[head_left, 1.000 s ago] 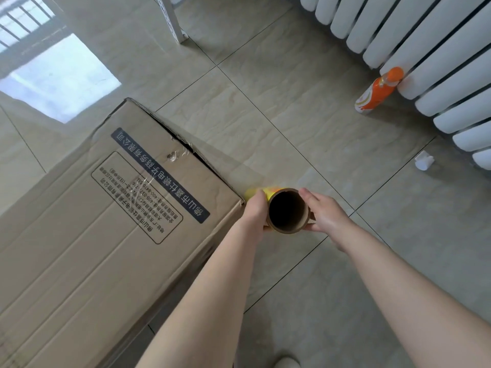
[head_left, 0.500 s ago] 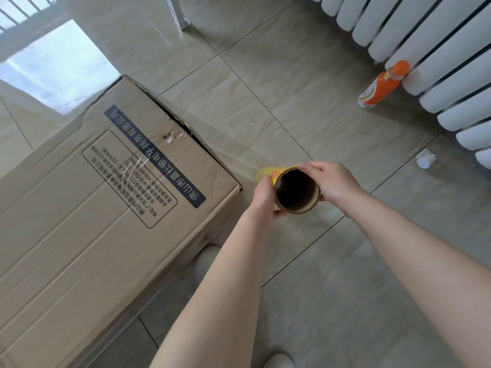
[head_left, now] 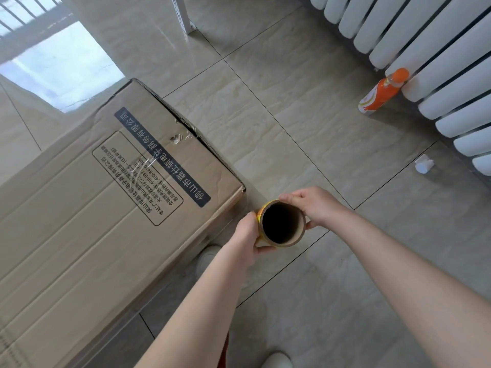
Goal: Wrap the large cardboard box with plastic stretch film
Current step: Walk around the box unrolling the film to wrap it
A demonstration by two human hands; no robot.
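Observation:
A large brown cardboard box [head_left: 87, 221] with a dark printed label lies on the tiled floor at the left; thin clear film glints across its top. Just past its near right corner I hold a roll of stretch film [head_left: 282, 226] upright, looking down its brown cardboard core with a yellow band round it. My left hand [head_left: 248, 236] grips the roll's left side and my right hand [head_left: 312, 205] grips its right side, fingers curled over the rim. The roll's lower part is hidden.
A white ribbed radiator [head_left: 425, 62] runs along the right. An orange spray bottle [head_left: 380, 92] leans against it and a small white cap [head_left: 424, 163] lies on the floor. A white furniture leg [head_left: 183, 14] stands at the top. White shoes [head_left: 208, 257] are beside the box.
The view shifted, so the box's corner now lies closer to the roll. My right hand moved from the roll's side up over its rim. Both hands keep holding the roll.

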